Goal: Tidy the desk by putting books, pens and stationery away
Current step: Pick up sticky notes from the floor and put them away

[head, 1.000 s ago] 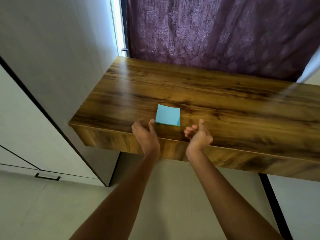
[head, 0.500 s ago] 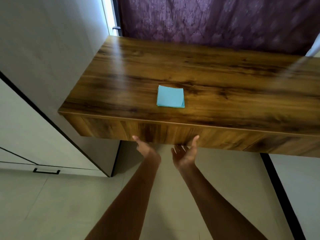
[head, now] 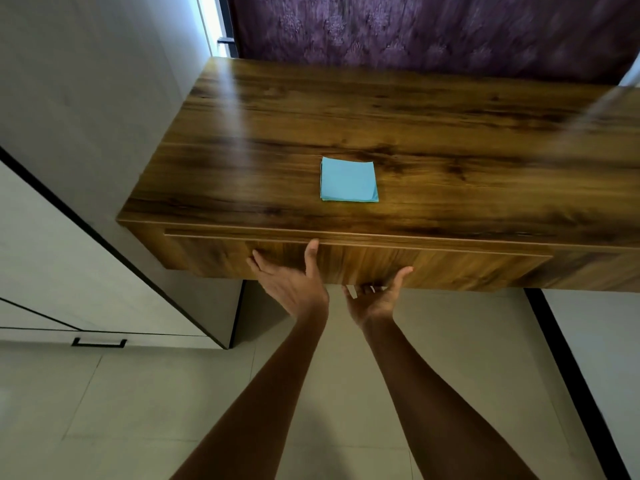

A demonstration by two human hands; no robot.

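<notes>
A light-blue sticky-note pad (head: 348, 180) lies flat on the wooden desk (head: 450, 133), near its front edge. Below it the desk's drawer (head: 467, 268) stands slightly out from the desk, with a thin gap line along its top. My left hand (head: 291, 284) rests against the drawer front, thumb pointing up to the drawer's top edge and fingers spread on the wood. My right hand (head: 375, 297) is palm up, its fingers hooked under the drawer's bottom edge and its thumb on the front. Neither hand touches the pad.
A grey-white wardrobe (head: 69, 168) with a black handle (head: 98, 342) stands against the desk's left end. A purple curtain (head: 433, 29) hangs behind the desk. Pale floor tiles (head: 138, 410) lie below, and a white panel (head: 602, 358) stands at the right.
Both hands dropped from the desk top beside the pad to the drawer front. The drawer front now stands slightly out, and the view has moved closer.
</notes>
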